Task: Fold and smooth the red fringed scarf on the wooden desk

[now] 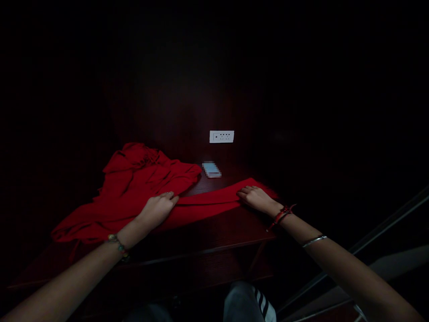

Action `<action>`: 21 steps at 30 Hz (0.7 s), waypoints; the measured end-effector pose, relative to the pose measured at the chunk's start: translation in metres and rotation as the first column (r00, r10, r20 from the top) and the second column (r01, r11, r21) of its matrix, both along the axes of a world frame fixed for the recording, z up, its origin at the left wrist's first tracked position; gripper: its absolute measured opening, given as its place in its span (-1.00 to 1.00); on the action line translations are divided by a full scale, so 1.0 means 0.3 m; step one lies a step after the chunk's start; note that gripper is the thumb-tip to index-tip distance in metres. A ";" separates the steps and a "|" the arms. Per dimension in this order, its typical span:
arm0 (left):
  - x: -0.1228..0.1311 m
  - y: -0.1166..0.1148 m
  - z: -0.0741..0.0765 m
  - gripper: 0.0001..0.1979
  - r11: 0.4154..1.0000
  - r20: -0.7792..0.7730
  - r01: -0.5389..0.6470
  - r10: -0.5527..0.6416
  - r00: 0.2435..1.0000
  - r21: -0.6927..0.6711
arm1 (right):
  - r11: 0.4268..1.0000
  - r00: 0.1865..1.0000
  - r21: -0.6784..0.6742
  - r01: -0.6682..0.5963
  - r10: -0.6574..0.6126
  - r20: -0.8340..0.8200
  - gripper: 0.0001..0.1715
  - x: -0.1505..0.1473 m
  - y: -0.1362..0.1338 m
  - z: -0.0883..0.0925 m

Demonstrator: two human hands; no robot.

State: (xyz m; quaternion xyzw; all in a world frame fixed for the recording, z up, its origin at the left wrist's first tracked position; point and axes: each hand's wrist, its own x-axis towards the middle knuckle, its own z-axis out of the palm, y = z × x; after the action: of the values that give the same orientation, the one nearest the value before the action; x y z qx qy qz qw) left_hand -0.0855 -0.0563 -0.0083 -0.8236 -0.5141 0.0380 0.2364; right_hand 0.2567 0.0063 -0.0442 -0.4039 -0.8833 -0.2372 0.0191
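Note:
A large red cloth (130, 179) lies bunched on the left of a dark wooden desk (214, 230), and a flatter strip of it runs to the right. My left hand (160, 206) is closed on the strip's edge near the middle, with the fingertips partly hidden. Farther right, my right hand (256, 197) grips the same edge near the strip's end. Between the two hands the edge is fairly straight, with a fold along it. Loose folds and what may be a fringe show at the top of the heap.
A pixelated pale flat object (211, 169) lies behind the strip. Above it, a white wall socket (221, 137) is set in the dark back panel. My knee (248, 302) is below the desk's front edge. Dim pale bars (378, 264) slant at the lower right.

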 end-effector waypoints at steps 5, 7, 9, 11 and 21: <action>-0.019 -0.074 -0.094 -0.64 1.000 -0.006 -0.021 0.021 1.000 -0.004 | 0.999 1.000 0.037 0.011 -0.012 0.019 -0.76 0.015 0.000 -0.034; -0.027 -0.085 -0.150 -0.61 0.999 -0.001 -0.033 0.033 0.999 -0.010 | 0.998 0.999 0.059 -0.022 0.020 0.024 -0.77 0.023 -0.001 -0.051; -0.036 -0.082 -0.178 -0.58 1.000 0.004 -0.024 0.024 1.000 0.003 | 0.995 0.999 0.084 -0.047 0.045 0.024 -0.76 0.026 -0.003 -0.064; -0.045 -0.074 -0.171 -0.59 1.000 -0.003 0.006 -0.006 1.000 0.004 | 0.993 0.998 0.103 -0.055 0.053 0.020 -0.75 0.024 -0.005 -0.070; -0.052 -0.117 -0.150 -0.60 1.000 0.000 0.028 -0.028 1.000 0.004 | 0.992 0.995 0.088 -0.096 0.096 -0.006 -0.67 0.001 -0.014 -0.087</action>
State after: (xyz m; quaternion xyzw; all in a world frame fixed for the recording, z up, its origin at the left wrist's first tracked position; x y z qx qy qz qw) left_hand -0.1012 -0.0914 -0.0532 -0.8303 -0.5026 0.0335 0.2387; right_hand 0.2572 0.0021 -0.0701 -0.3609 -0.8904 -0.2724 0.0527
